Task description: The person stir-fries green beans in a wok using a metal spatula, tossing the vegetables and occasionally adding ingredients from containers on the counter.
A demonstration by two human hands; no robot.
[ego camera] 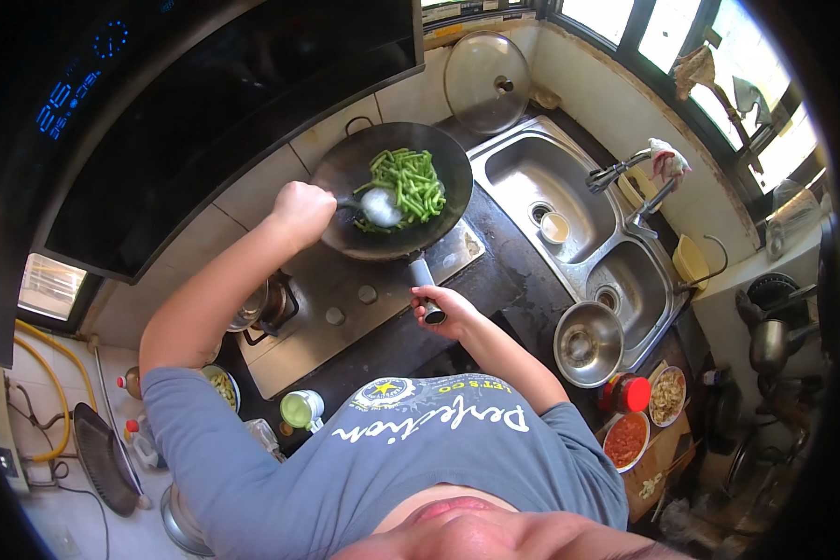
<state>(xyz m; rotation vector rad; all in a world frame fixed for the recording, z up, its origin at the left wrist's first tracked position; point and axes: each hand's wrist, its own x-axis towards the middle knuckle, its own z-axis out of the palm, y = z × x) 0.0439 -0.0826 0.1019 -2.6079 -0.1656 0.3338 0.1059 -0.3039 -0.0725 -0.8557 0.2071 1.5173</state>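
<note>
A dark wok (343,150) sits at the hob's upper right, with cut green beans (409,183) spread in it. My left hand (302,212) is closed around the handle of a metal ladle or turner (381,207), whose blurred head rests among the beans. Below the wok, my right hand (449,313) grips its handle (421,275), a tube with a hollow end. The stainless-steel hob (301,343) extends to the lower left, where a metal pot (253,308) stands partly hidden behind my left arm.
A double sink (567,280) lies right of the wok, a metal bowl (589,344) at its near edge. Bowls of chopped red food (626,442) and sliced food (667,397) stand beside a red-lidded jar (633,394). A glass lid (486,82) leans at the back; a range hood (231,126) overhangs the left.
</note>
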